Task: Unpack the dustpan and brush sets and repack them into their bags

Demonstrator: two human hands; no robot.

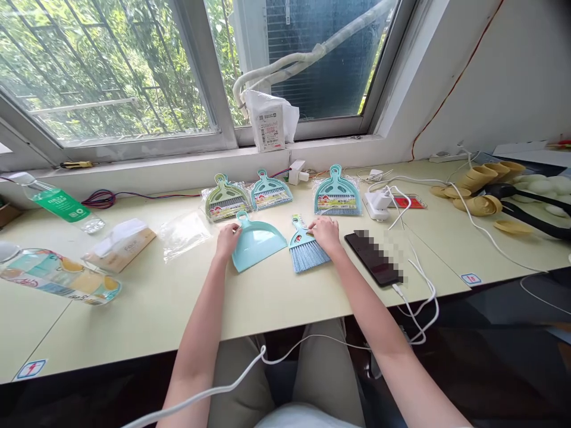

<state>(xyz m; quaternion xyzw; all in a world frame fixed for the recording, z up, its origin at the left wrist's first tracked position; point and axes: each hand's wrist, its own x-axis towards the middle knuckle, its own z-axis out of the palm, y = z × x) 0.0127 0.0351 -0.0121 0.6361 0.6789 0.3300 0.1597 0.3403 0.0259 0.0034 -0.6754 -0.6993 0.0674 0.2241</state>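
A small light-blue dustpan (257, 242) lies on the cream table, and my left hand (227, 239) grips its left edge near the handle. Right of it lies a small blue hand brush (307, 248) with pale bristles pointing toward me. My right hand (325, 233) rests on the brush's top right, fingers curled over it. Behind them lie three packaged brush-and-dustpan sets: a green one (225, 199), a teal one (269, 191) and another teal one (336, 194).
An empty clear bag (184, 233) and a tissue pack (119, 245) lie to the left, with two plastic bottles (60, 277). A dark phone (373, 258) on a white cable (419, 279) lies to the right. Chargers (377, 202) and stacked yellow cups (482, 181) sit further right.
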